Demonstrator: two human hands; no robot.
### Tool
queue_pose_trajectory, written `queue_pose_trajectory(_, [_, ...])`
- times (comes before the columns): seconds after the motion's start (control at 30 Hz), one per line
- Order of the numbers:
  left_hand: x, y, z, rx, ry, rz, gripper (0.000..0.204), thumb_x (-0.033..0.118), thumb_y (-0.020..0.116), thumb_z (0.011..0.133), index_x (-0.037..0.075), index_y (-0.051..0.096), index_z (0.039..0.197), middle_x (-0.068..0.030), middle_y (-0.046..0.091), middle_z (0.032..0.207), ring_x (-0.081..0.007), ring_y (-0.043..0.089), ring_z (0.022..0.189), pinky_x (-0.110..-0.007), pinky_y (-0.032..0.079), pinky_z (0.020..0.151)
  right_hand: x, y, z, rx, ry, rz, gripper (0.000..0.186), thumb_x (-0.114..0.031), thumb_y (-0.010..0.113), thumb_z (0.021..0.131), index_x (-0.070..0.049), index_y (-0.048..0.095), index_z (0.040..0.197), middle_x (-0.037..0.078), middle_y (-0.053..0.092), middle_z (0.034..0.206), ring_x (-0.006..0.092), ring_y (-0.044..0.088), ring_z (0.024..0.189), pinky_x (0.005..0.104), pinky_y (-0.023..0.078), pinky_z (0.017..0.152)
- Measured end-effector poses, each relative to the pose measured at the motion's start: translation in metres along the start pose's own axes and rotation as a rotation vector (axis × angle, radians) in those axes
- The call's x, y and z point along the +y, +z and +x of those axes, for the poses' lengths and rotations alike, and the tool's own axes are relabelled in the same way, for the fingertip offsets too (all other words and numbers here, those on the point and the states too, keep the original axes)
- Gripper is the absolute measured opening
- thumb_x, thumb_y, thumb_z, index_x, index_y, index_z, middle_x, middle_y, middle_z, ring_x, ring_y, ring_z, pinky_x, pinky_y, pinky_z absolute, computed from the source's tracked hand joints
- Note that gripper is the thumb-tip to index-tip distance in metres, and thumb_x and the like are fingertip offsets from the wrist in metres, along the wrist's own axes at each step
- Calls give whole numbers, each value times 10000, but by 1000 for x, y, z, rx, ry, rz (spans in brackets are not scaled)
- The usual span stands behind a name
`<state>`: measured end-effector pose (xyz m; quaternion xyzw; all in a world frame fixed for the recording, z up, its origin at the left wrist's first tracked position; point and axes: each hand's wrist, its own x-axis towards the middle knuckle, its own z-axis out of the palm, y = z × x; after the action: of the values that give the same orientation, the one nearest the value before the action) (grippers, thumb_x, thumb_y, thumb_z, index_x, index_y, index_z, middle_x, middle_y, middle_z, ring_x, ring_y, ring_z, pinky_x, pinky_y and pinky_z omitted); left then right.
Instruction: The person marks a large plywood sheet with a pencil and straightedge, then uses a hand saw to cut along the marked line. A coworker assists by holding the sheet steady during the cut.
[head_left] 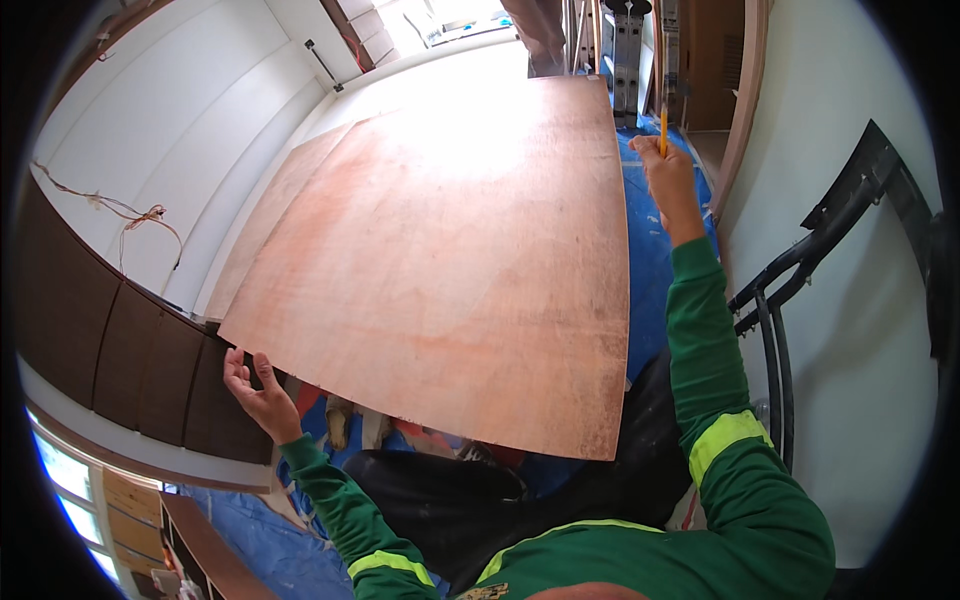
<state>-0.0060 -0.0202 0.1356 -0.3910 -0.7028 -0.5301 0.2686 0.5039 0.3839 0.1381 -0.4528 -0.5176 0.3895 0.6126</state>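
Note:
A large reddish-brown plywood sheet (440,290) lies in front of me, glare whitening its far part. Below its near left corner is my left hand (262,398), palm up with the fingers apart, holding nothing. Whether its fingertips touch the edge I cannot tell. Out past the sheet's right edge, my right hand (670,185) is raised, with a yellow pencil (664,130) pinched in its fingers and pointing away from me. A second wooden sheet (262,200) shows along the left side, partly covered by the first.
Blue sheeting (648,270) covers the floor. A black metal frame (785,290) stands along the right wall, and dark brown panels (140,360) run at left below loose wires (150,213). Another person's trousers (541,35) and a ladder (627,65) appear at the far end.

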Motion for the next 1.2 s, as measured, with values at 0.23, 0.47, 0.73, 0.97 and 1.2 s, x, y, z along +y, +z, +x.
queue_pose_trajectory(0.23, [47,-15,23,245,107,-159,687,349,649,1130,-67,345,1585,-271,535,1534,-345,545,1440,-460,452,1230,1,-9,1,1,17,-10,272,-266,739,1066,-2,800,1058,8,716,879,72,584,778,277,488,742])
queue_pose_trajectory(0.47, [78,-40,30,221,477,307,550,415,653,1119,34,557,1505,-170,542,1532,-354,499,1440,-488,455,1195,7,-8,5,9,26,-26,242,-308,727,1081,-73,784,1074,-105,455,669,0,346,481,216,262,411])
queue_pose_trajectory(0.73, [-53,16,9,-638,-46,712,1070,749,725,921,98,363,1690,-261,484,1591,-467,471,1494,-603,387,1211,23,-3,7,-65,17,-52,262,-285,760,1046,-30,803,1005,-49,603,767,59,489,694,290,418,652])
queue_pose_trajectory(0.97, [-134,-17,-23,-711,-150,752,963,674,756,931,88,453,1632,-223,565,1559,-420,579,1416,-576,447,1152,40,-2,5,-106,110,-80,226,-283,758,1048,-68,792,985,-97,487,690,35,401,590,276,340,535])
queue_pose_trajectory(1.2, [-84,-47,-46,-747,-42,419,740,510,842,899,92,607,1463,-210,714,1353,-424,679,1257,-506,547,1046,39,14,-5,-200,133,-159,218,-286,756,1046,-79,786,983,-101,462,679,25,387,563,257,296,507])
